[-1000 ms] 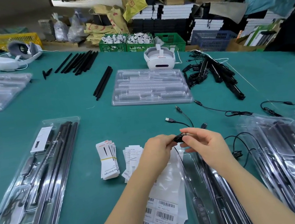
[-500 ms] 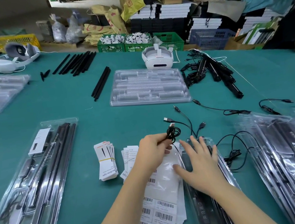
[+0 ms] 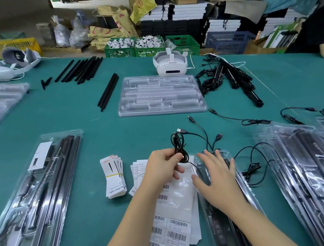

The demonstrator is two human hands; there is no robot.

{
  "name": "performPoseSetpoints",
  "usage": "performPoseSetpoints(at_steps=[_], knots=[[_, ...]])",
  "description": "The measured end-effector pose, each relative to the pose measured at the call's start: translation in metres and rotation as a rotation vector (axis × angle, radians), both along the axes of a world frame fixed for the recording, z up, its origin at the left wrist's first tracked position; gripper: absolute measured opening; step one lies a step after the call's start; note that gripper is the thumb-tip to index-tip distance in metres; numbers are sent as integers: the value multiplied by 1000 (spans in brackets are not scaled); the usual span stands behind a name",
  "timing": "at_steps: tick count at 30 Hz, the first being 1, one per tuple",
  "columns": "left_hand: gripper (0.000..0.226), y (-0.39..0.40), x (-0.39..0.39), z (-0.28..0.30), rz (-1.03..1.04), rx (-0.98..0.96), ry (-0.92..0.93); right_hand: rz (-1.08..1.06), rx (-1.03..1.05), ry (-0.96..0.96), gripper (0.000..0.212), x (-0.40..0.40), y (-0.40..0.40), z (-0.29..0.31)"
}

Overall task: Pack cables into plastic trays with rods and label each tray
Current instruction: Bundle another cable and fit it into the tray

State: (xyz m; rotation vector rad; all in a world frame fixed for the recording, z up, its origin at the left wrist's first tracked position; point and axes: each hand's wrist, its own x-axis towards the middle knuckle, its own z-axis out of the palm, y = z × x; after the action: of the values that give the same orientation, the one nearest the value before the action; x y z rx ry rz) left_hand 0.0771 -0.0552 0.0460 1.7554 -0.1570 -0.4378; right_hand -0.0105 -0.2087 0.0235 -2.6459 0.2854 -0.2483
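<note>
Two hands share the work: the left hand [image 3: 163,166] pinches the coiled cable [image 3: 179,145] just above the tray [image 3: 237,177], presumably to keep it bundled, while the right hand [image 3: 217,177] (fingers spread, grasping nothing) presses flat beside that pinch, steadying the tray.

Clear glossy plastic trays [image 3: 159,94]; matt black rods [image 3: 108,91]; smooth black cable [image 3: 179,147]; white paper labels [image 3: 170,230], glossy backing; matt green cloth table [image 3: 98,147].

Open green table [image 3: 117,128] mid-scene; label stacks [image 3: 113,175], perhaps loose cables [image 3: 252,165] flanking.
</note>
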Motion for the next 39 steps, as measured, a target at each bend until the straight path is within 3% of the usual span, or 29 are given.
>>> performPoseSetpoints(at_steps=[10,17,30,33,39], knots=[[27,3,-13,0,-123,45,167,-16,28,-103,61,-2,3,-2],[21,6,-18,3,-162,50,218,-32,86,-163,56,-3,3,-2],[13,-8,-24,1,-61,78,138,-37,96,-130,62,-3,6,-1],[14,-11,-24,-3,-70,142,93,-66,58,-50,76,1,7,4],[18,-16,-21,-9,-122,338,-2,-10,-182,371,96,24,11,28]])
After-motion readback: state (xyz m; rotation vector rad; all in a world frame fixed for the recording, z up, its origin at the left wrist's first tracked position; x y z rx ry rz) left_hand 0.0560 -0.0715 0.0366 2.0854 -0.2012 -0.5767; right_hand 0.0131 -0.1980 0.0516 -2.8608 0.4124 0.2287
